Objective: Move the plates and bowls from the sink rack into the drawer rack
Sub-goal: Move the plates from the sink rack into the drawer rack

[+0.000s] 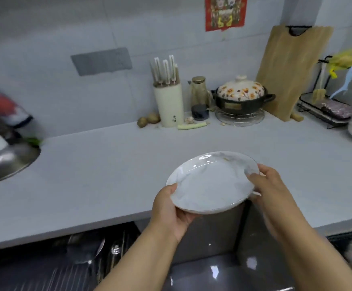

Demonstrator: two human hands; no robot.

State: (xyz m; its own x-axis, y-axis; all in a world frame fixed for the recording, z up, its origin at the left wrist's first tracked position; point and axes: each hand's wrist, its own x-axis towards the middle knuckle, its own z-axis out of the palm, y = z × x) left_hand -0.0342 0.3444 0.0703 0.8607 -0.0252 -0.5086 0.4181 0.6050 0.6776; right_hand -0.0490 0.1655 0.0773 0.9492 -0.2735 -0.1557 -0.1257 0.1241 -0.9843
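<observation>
Both hands hold a white plate (pixel 211 182) tilted above the front edge of the grey countertop (pixel 108 164): the left hand (pixel 168 211) grips its near-left rim, the right hand (pixel 269 192) curls around its right rim, over the open drawer rack (pixel 55 265)

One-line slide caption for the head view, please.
Left hand and right hand hold round white plate over grey countertop.

This is a home kitchen: a grey countertop (pixel 108 164) carries a knife block (pixel 168 101) at twelve o'clock, a flowered clay pot (pixel 241 97) and cutting board (pixel 290 72) at one o'clock, and a steel basin (pixel 9 160) at nine o'clock.
</observation>
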